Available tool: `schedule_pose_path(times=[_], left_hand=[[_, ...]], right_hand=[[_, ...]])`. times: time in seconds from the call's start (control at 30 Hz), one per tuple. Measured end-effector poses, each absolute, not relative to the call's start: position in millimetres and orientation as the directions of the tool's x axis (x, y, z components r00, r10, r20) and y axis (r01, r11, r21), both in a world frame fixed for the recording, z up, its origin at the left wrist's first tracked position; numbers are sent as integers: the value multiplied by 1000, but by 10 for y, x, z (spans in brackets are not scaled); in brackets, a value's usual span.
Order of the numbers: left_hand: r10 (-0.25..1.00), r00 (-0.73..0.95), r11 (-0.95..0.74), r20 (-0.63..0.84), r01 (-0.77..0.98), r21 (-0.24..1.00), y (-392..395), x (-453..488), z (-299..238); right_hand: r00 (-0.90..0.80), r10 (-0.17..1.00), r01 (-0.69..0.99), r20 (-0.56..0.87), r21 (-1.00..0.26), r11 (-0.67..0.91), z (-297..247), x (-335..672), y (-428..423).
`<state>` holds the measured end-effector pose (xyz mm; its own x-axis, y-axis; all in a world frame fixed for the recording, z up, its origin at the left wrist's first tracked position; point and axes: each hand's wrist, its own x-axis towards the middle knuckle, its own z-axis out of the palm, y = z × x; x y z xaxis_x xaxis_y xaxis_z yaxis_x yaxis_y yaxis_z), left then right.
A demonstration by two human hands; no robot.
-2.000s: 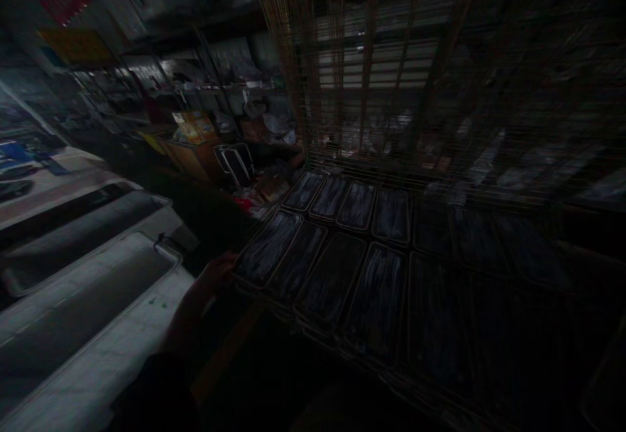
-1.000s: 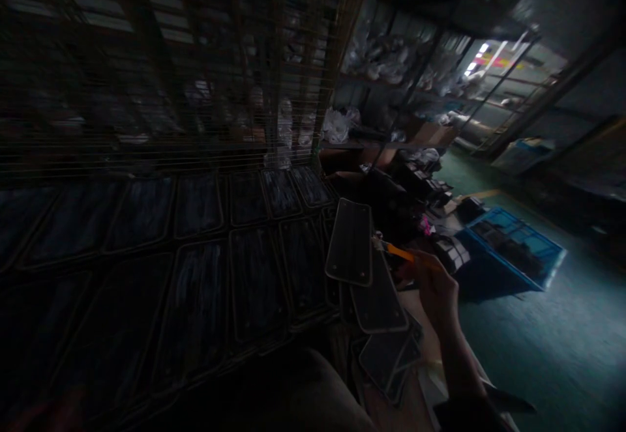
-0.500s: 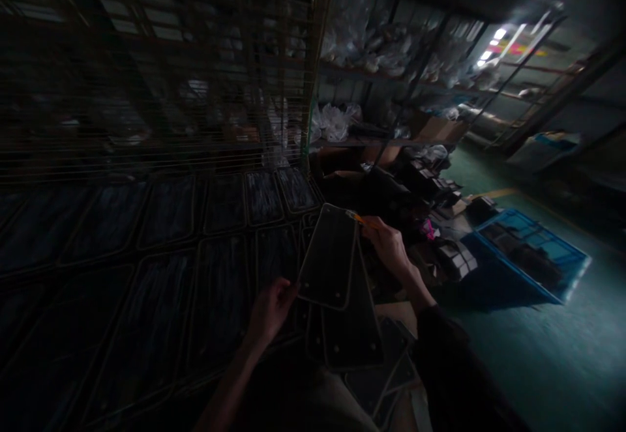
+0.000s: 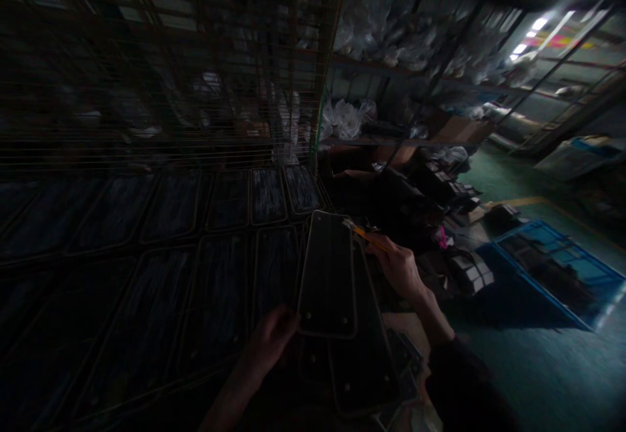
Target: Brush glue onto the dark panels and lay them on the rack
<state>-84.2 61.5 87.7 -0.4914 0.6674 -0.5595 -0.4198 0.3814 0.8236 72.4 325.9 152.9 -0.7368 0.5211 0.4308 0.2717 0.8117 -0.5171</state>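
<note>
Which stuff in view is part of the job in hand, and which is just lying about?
Part of the job, by the look of it:
orange-handled tool, in the right hand
top panel, left hand at its near corner
panel beneath
panels in rows, probably

Apparently just lying about:
blue crate
cardboard box
plastic bags

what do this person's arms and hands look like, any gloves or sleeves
The left hand and right hand look bare, no gloves visible. A dark, near-black sleeve covers the right arm, leaving the wrist bare. No left sleeve can be made out in the gloom.
</note>
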Motion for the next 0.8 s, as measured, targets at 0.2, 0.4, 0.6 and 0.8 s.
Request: schedule_pose_path(times=[0.2,0.4,0.6,0.8], left_hand=[[780,-284,270,-558,-651,709,660,-880,957],[749,-335,213,-572,-695,687,847,-816,1102],[730,-519,192,-445,-469,862,1012,-763,1154],[758,-496,223,-424,-415,882,1051,-820,1033]], right_hand=[[-575,637,229,514,-646,728,1378,645,3121],[-274,793,231,544,-764,603,1064,530,2896],[-234,804,118,546,-805,581,919,408,2803],[-274,755,187,596,-736,650,886,424,2840]])
